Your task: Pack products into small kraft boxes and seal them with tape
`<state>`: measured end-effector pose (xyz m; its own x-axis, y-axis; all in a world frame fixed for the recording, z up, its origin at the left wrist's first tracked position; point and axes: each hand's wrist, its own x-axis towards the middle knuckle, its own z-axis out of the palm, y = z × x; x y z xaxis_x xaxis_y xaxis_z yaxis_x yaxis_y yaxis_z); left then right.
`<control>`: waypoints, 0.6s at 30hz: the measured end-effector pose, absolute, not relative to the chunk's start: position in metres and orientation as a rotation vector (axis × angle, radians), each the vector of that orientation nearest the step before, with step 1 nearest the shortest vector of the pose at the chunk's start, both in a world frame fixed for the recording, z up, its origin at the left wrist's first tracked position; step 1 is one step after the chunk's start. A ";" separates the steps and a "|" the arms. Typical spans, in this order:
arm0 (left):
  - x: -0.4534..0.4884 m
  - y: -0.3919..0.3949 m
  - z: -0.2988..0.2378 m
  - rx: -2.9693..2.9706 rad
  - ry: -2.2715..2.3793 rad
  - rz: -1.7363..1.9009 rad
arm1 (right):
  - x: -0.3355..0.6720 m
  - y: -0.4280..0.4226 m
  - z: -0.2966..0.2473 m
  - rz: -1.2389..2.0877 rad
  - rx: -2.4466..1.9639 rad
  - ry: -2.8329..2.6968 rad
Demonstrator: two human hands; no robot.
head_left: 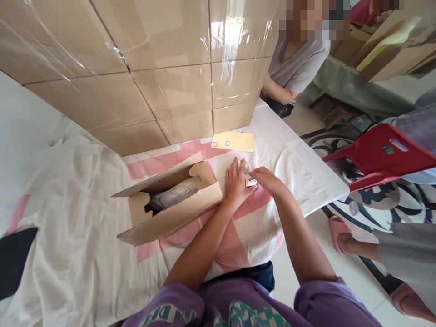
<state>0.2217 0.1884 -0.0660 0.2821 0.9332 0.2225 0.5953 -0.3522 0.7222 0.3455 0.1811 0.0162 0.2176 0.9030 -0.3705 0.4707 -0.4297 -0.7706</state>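
On the cloth-covered table, my left hand (pixel 236 180) lies over a small whitish, partly clear item (pixel 251 181), fingers stretched across it and thumb at its near side. The item's exact kind is hidden by the hands. From the right, my right hand (pixel 269 179) meets the same item, its fingers closed together at the edge. Just left of my hands stands a long open cardboard box (pixel 190 206) with its flaps up. Inside it rests a grey plastic-wrapped bundle (pixel 175 194) with a black end. A yellow card (pixel 235 141) with two small labels lies beyond my hands.
Taped cardboard cartons (pixel 170 91) are stacked along the table's far side. A dark phone-like slab (pixel 15 261) lies at the left. Beyond the table's right edge are a red plastic chair (pixel 378 150) and another person's pink sandal (pixel 340 231). A co-worker in a grey shirt (pixel 293 63) sits behind the cartons.
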 end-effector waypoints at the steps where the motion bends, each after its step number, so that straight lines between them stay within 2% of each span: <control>1: 0.220 0.190 -0.068 2.072 1.362 0.896 | 0.347 0.181 0.015 1.120 -1.978 -1.264; 12: 0.219 0.188 -0.075 2.101 1.361 0.992 | 0.364 0.148 0.010 1.127 -1.874 -1.241; 18: 0.219 0.186 -0.073 2.080 1.369 0.985 | 0.358 0.140 -0.004 1.234 -1.848 -1.177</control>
<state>0.2188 0.1860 -0.0726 0.2484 0.9168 0.3128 0.5878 -0.3993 0.7036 0.3578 0.1405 -0.0044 0.1680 0.9104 -0.3782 0.3345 -0.4135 -0.8468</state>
